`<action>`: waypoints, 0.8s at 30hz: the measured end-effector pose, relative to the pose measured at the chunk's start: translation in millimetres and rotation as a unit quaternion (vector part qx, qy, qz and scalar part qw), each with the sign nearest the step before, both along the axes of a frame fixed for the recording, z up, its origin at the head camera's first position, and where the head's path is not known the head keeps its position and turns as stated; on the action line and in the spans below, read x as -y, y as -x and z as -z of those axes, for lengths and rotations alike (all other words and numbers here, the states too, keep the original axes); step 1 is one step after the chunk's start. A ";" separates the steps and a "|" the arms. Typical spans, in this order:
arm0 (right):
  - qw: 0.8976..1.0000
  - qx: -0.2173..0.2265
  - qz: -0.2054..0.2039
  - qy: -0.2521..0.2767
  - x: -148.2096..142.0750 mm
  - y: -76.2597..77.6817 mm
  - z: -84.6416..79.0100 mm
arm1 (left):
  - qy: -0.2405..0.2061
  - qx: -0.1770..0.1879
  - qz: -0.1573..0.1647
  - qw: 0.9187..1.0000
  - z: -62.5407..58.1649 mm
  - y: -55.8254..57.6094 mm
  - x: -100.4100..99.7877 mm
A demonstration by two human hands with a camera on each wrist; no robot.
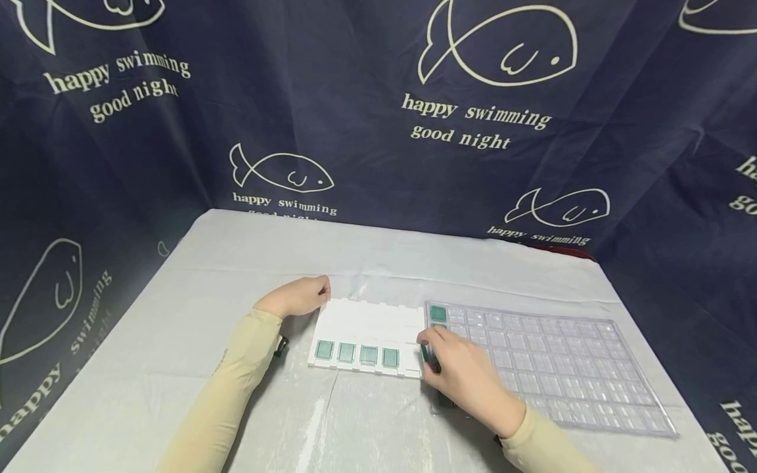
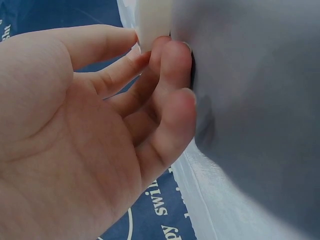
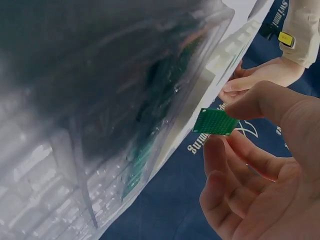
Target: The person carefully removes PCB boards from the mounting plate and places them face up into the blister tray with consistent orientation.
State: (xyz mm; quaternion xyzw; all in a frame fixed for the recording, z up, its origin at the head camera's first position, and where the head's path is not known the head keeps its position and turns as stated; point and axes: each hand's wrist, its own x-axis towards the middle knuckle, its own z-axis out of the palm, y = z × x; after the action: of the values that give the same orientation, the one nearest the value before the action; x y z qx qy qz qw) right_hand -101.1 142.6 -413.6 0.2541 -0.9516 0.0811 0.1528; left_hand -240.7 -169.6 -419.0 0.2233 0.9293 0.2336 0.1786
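My right hand (image 1: 464,368) pinches a small green perforated circuit board (image 3: 215,122) between thumb and fingers, above the right end of a white panel (image 1: 367,322). Several similar green boards (image 1: 346,353) lie in a row along the panel's near side. At the panel's far left corner is my left hand (image 1: 301,295); in the left wrist view, its thumb and curled fingers pinch the white edge (image 2: 154,25). Right of the panel lies a clear compartment tray (image 1: 562,368), with a green board (image 1: 437,313) in its far left pocket; my right hand partly covers that left column.
A white cloth (image 1: 248,256) covers the table under everything. Dark blue curtains (image 1: 367,79) with fish drawings and lettering hang behind and at both sides. A bit of something red (image 1: 562,251) shows at the table's far right edge.
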 end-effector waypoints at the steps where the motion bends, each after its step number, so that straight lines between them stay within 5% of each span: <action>1: 1.000 -0.002 0.001 0.001 -0.5 0.5 -0.9 | 0.000 -0.001 -0.001 1.000 -0.7 0.1 0.2; 24: 0.986 0.125 0.061 0.090 -19.2 10.1 -17.2 | 0.000 0.004 -0.001 1.000 -2.0 0.0 0.1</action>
State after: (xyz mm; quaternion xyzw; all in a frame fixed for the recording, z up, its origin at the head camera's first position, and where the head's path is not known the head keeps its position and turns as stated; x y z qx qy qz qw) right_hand -111.2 161.8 -396.4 0.1686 -0.9657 0.1881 0.0595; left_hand -240.6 -169.6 -417.0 0.2211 0.9291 0.2343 0.1816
